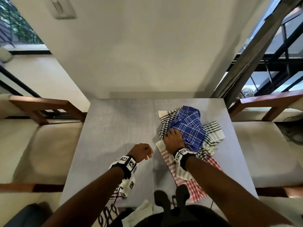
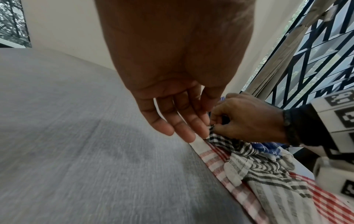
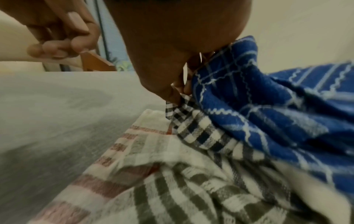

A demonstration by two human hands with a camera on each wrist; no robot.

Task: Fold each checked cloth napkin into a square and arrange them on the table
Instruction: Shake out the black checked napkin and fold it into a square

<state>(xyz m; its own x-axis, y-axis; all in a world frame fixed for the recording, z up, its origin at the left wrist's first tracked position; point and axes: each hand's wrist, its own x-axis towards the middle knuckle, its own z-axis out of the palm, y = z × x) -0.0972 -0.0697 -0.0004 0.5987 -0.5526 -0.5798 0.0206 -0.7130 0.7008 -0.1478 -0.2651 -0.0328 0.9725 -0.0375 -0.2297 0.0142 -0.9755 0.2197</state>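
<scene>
A loose pile of checked napkins lies on the right half of the grey table (image 1: 114, 128). A blue checked napkin (image 1: 188, 126) is on top, over a black-and-white checked napkin (image 1: 165, 128), a grey-checked one (image 1: 214, 131) and a red-checked one (image 1: 195, 185). My right hand (image 1: 168, 135) rests at the pile's left edge. Its thumb and finger pinch a corner of the black-and-white checked napkin (image 3: 180, 110), beside the blue napkin (image 3: 268, 113). My left hand (image 1: 148, 155) hovers just left of the pile, holding nothing; its fingers (image 2: 182, 128) are relaxed above the red-checked napkin's edge (image 2: 212, 157).
Wooden-framed chairs with cream cushions stand at the left (image 1: 41, 141) and right (image 1: 265, 145) of the table. A plain wall is behind it, and a window with a dark grille (image 1: 270, 66) at the right. Another cloth (image 1: 144, 208) hangs at the near edge.
</scene>
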